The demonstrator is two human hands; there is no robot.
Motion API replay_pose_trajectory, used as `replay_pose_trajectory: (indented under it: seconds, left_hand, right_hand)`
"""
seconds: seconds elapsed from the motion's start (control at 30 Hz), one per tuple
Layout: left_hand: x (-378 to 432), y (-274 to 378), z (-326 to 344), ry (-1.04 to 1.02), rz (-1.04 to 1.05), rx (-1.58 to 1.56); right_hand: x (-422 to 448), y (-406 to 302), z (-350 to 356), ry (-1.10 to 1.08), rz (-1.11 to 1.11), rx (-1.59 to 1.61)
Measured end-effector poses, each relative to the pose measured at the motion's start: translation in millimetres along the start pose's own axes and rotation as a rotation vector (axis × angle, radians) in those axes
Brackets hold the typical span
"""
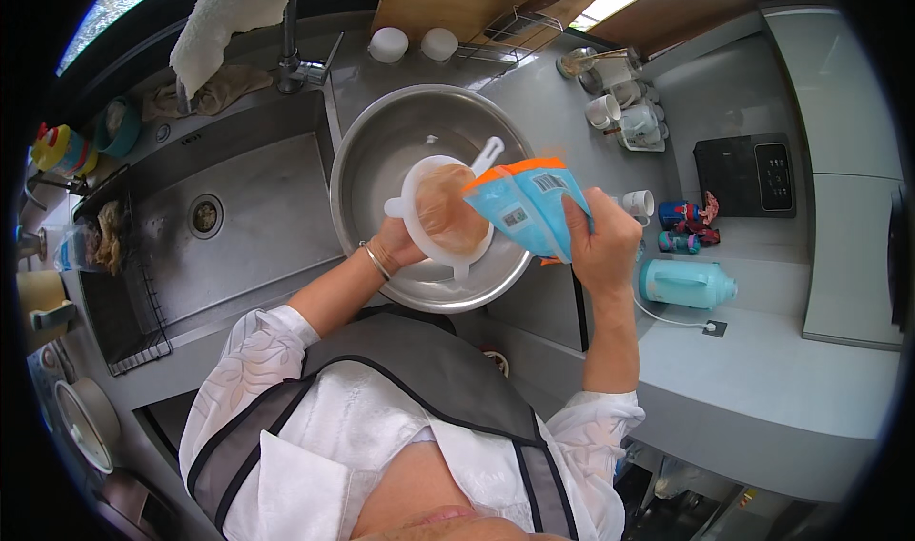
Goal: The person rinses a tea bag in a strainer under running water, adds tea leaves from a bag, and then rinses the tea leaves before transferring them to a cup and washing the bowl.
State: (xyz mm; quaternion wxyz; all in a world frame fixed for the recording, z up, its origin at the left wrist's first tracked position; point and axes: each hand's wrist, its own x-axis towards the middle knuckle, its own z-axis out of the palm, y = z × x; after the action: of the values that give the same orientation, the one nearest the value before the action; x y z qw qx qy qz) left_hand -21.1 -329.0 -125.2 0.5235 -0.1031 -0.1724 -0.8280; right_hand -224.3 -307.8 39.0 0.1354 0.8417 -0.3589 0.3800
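Note:
My left hand (400, 242) grips the rim of a white plastic strainer (413, 192) from its left and underside. A peach-brown, wrinkled surface (450, 208) fills the strainer's round opening; whether it is mesh, a lining or powder I cannot tell. Beneath is a wide stainless steel basin (368, 130), with the strainer held over its middle. My right hand (604, 237) pinches a blue plastic bag with an orange band (536, 205). That bag is tilted to the left, its orange edge beside the strainer's rim. Its contents are hidden.
Left of the basin lies a steel sink (250, 198) with a tap (304, 69). Two white-topped jars (388, 45) and a knife rack (518, 37) stand behind. Cups (602, 110), a turquoise thermos flask (683, 283) and a black appliance (745, 175) are on the right.

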Motion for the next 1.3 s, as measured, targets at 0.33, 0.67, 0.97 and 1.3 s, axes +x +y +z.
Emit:
replay_pose_trajectory:
  seconds: [0.33, 0.67, 0.97, 1.3]
  left_hand:
    - [7, 2, -11, 0.014, 0.010, 0.122]
    - [12, 1, 13, 0.095, 0.168, 1.055]
    - [-13, -4, 20, 0.169, 0.158, 0.686]
    - [-96, 24, 22, 0.324, 0.291, 0.264]
  right_hand:
    - [-11, 8, -4, 0.014, -0.034, -0.038]
    - [-13, 11, -12, 0.015, -0.120, -0.016]
    - [-64, 34, 38, 0.233, 0.214, 0.220]
    - [-59, 1, 59, 0.148, 0.161, 0.409]
